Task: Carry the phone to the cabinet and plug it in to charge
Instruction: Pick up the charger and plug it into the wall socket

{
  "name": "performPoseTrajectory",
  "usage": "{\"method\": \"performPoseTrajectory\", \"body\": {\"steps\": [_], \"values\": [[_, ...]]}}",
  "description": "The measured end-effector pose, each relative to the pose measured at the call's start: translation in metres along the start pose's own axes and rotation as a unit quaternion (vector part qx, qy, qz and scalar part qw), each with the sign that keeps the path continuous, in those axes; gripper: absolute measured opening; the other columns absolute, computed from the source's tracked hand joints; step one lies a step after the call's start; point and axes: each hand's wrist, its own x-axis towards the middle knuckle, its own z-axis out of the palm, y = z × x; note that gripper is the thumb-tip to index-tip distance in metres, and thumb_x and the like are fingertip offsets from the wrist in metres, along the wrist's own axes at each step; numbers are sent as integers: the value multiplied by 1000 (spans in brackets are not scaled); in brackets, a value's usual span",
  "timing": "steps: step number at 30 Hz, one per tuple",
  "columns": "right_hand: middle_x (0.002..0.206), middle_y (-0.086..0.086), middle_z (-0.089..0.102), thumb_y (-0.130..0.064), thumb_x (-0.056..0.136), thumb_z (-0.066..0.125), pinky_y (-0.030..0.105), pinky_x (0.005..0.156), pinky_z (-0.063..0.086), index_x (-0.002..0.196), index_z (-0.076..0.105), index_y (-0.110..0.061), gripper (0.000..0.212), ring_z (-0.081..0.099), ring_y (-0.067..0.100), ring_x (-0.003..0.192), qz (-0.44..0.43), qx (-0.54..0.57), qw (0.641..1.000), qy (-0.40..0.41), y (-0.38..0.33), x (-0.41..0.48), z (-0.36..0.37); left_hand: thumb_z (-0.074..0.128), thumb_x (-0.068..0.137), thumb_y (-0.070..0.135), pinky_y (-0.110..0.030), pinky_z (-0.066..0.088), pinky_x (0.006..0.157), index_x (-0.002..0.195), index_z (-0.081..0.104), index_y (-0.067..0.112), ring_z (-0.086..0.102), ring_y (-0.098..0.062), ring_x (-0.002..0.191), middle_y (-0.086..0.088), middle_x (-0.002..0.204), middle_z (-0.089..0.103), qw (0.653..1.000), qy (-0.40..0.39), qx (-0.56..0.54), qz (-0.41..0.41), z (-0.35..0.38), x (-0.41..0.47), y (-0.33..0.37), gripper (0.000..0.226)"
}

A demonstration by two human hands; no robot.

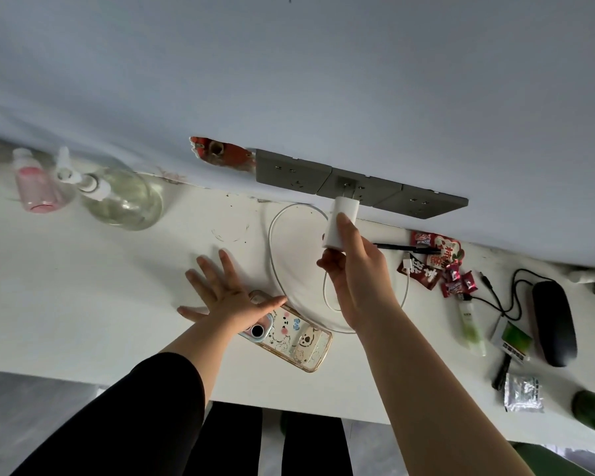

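While my right hand [354, 266] gripped the white charger [340, 223], its prongs sat at the middle of 3 grey wall sockets [358, 188]. My left hand [227, 293] lay flat and spread, released, its heel on the phone [289, 333], which rested face down on the white cabinet top [83, 286] beside the looped white cable [275, 255].
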Motion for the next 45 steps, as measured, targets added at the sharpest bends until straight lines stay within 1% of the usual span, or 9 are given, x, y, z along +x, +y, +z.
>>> {"method": "performPoseTrajectory", "body": {"steps": [7, 13, 17, 20, 25, 30, 37, 41, 45], "values": [[50, -6, 57, -39, 85, 66, 32, 67, 47, 79, 65, -7, 33, 56, 10, 52, -1, 2, 1000, -22, -1, -1, -7, 49, 34, 95, -75, -7, 101, 111, -58, 39, -44, -30, 134, -2, 141, -53, 1000, -1, 3, -4, 0, -1, 1, 143], [53, -2, 56, -38, 82, 67, 31, 65, 45, 71, 67, -9, 31, 54, 12, 50, 0, 15, 1000, -27, -9, 0, -5, 48, 32, 96, -76, -7, 101, 117, -55, 38, -43, -30, 134, -2, 142, -52, 1000, 0, 6, -6, 0, -2, 2, 145], [65, 5, 54, -30, 82, 71, 26, 58, 52, 74, 69, -8, 24, 54, 15, 57, 15, 36, 998, -39, -13, 1, -6, 49, 35, 94, -76, -6, 102, 128, -48, 35, -41, -30, 135, -3, 145, -49, 1000, 0, 9, -3, 0, -3, 3, 147], [70, 7, 59, -25, 71, 77, 25, 64, 56, 72, 73, -9, 16, 60, 16, 63, 35, 104, 991, -79, -13, -5, -8, 50, 37, 94, -75, -6, 102, 131, -45, 34, -41, -30, 136, -4, 145, -48, 1000, -2, 10, -1, 0, -4, 3, 146], [76, 7, 68, -22, 68, 77, 26, 66, 57, 94, 71, -12, 29, 66, 17, 65, 25, 165, 984, -68, -11, -13, -8, 52, 40, 92, -75, -6, 102, 132, -44, 32, -41, -31, 136, -5, 145, -48, 1000, -3, 14, -1, 0, -4, 3, 146], [76, 7, 69, -22, 65, 78, 26, 63, 57, 90, 76, -14, 26, 65, 16, 63, 15, 161, 986, -43, -11, -13, -5, 52, 40, 92, -75, -6, 103, 132, -45, 32, -41, -31, 135, -6, 145, -49, 1000, -1, 16, -3, 1, -2, 4, 146], [77, 8, 68, -21, 66, 78, 27, 63, 57, 85, 77, -13, 21, 65, 17, 62, 15, 165, 985, -45, -10, -11, -4, 50, 39, 93, -75, -7, 102, 126, -49, 34, -42, -31, 135, -5, 144, -50, 1000, 2, 14, 4, 2, -1, 2, 145], [71, 9, 65, -21, 65, 77, 27, 64, 58, 72, 77, -9, 13, 65, 17, 61, 34, 151, 987, -44, -13, -11, -4, 50, 39, 93, -75, -6, 102, 127, -49, 33, -42, -31, 135, -6, 144, -50, 1000, -1, 14, 5, 2, -1, 1, 146], [64, 6, 64, -25, 64, 78, 25, 61, 57, 65, 77, -9, 16, 64, 15, 60, 37, 124, 991, -41, -19, -9, -7, 50, 37, 94, -76, -5, 102, 125, -50, 35, -42, -31, 135, -5, 144, -50, 1000, -1, 10, 5, 1, -1, 1, 146]]}}
